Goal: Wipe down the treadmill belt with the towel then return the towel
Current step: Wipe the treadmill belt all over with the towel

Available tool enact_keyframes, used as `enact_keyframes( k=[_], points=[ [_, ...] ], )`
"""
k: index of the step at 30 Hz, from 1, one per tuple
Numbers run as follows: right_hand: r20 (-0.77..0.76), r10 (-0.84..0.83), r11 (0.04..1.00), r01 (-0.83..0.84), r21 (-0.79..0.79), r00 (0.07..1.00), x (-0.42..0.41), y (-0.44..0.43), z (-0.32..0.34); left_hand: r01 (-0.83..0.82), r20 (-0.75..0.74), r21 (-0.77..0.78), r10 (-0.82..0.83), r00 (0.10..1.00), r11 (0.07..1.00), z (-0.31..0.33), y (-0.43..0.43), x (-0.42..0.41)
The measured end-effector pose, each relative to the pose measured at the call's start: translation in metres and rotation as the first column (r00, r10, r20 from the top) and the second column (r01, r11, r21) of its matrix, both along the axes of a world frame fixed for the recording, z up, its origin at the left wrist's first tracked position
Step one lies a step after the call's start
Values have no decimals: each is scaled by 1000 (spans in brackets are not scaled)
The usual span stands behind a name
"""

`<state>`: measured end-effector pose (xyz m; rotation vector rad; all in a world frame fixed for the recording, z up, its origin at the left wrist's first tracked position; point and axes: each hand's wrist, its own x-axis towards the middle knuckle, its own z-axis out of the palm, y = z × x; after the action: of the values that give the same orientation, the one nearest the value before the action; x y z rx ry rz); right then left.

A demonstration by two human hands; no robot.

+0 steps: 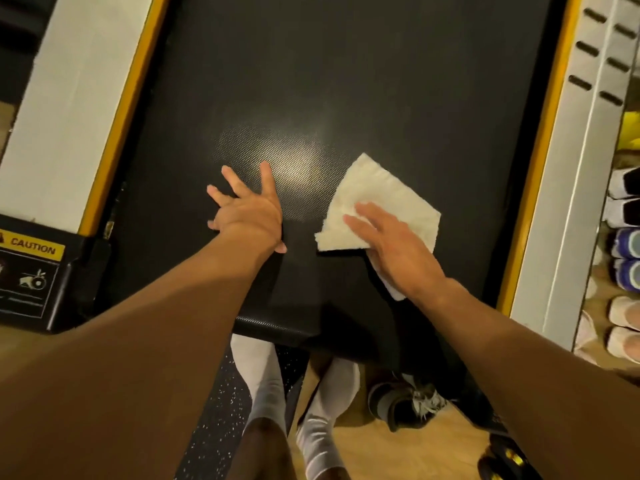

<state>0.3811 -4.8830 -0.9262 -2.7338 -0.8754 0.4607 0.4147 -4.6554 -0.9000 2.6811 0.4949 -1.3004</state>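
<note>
Towel (377, 199), white and folded, is laid flat on the black treadmill belt (346, 81), partly under the right hand (391, 247). It is pressed down by straight, loosely spread fingers; the thumb is hidden, so a pinch underneath cannot be ruled out. 1 corner of the cloth is seen poking out below that wrist. The left hand (249, 213) is set flat on the bare belt, fingers splayed wide, just beside the towel but apart from it. A bright glare patch is seen beyond its fingertips. A caution label (31, 247) is fixed well to its left. 2 white socks (263, 375) are seen below the wrists, and shoes (627, 244) are lined up far right of the right hand.
</note>
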Motion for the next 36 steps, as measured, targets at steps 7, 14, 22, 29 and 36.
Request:
enact_keyframes(
  k=[7, 14, 22, 29, 36],
  points=[
    [-21, -520, 851, 516, -95, 854, 25, -33, -3, 200, 139, -86, -187, 972, 976, -8, -53, -20],
    [-132, -368, 929, 358, -96, 920, 9, -65, 7, 248, 89, -59, -243, 966, 967, -9, -56, -14],
    [-21, -453, 884, 447, -139, 891, -31, -47, 10, 242, 40, -66, -240, 970, 968, -12, -55, -10],
    [-131, -738, 669, 743, -17, 661, -5, -94, 4, 228, 19, -80, -228, 974, 970, -13, -54, -9],
    [-104, -411, 910, 401, -105, 906, -89, -57, 10, 225, 70, -88, -220, 973, 970, -9, -51, -12]
  ],
)
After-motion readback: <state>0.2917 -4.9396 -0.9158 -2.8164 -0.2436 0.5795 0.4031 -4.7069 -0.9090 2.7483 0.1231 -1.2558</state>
